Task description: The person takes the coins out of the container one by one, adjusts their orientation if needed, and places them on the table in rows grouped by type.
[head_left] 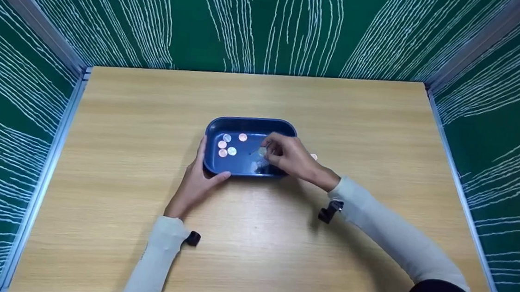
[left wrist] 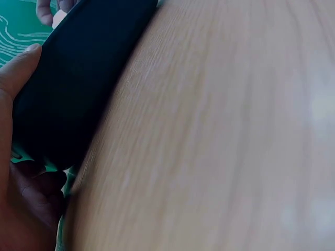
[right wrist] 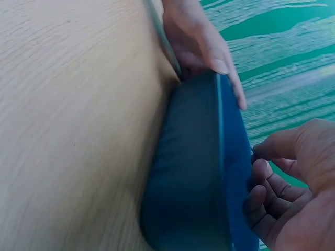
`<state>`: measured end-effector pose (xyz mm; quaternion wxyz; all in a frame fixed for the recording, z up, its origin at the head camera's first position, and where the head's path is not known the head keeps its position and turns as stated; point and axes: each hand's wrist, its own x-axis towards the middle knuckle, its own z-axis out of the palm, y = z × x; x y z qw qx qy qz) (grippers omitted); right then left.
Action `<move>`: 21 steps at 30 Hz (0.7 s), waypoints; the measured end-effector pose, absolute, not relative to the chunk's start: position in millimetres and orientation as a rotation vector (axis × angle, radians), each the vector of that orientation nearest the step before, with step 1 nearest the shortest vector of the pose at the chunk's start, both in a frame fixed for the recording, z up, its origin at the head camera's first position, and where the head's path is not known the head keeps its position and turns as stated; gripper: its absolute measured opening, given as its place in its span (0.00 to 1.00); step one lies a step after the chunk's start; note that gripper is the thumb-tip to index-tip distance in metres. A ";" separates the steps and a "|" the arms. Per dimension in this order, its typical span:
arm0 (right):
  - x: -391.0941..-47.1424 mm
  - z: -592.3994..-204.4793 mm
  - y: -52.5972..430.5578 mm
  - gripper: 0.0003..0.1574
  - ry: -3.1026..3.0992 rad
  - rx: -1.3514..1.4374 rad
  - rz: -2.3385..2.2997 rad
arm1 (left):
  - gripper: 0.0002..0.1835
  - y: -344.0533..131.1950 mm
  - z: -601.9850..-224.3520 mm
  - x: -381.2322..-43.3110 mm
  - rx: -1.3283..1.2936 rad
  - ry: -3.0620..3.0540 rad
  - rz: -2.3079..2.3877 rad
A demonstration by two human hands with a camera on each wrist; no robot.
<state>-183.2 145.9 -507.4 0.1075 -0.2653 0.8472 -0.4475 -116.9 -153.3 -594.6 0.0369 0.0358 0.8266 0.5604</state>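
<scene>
A blue rectangular tray (head_left: 221, 167) sits on the table, with several silver and copper-coloured coins (head_left: 231, 151) lying in its left half. My left hand (head_left: 196, 183) grips the tray's near left corner, thumb on the front rim and fingers along the left side. Over the right half of the tray, my right hand (head_left: 294, 158) pinches a silver coin (head_left: 262, 151) between thumb and fingertips. In the right wrist view the tray wall (right wrist: 188, 172) hides the inside, and the pinched coin barely shows. A pale shine below that coin is too blurred to tell.
Just right of the tray, a copper-coloured coin (head_left: 314, 156) lies on the wooden table (head_left: 252, 247), partly covered by my right hand. Green panels (head_left: 186, 19) with white lines stand along the back and both sides of the table.
</scene>
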 end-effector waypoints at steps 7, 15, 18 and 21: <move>-183.0 -505.2 176.5 0.16 2.487 -0.590 -1.496 | 0.66 -152.3 -592.2 -115.8 0.082 2.527 1.709; -183.8 -512.3 208.1 0.15 2.453 -0.403 -1.689 | 0.66 -152.2 -593.3 -115.5 0.102 2.553 1.686; -182.9 -516.5 219.7 0.15 2.464 -0.354 -1.710 | 0.66 -152.1 -592.5 -114.9 0.091 2.556 1.683; -181.2 -523.0 231.3 0.15 2.489 -0.318 -1.713 | 0.65 -152.2 -591.7 -114.8 0.088 2.557 1.680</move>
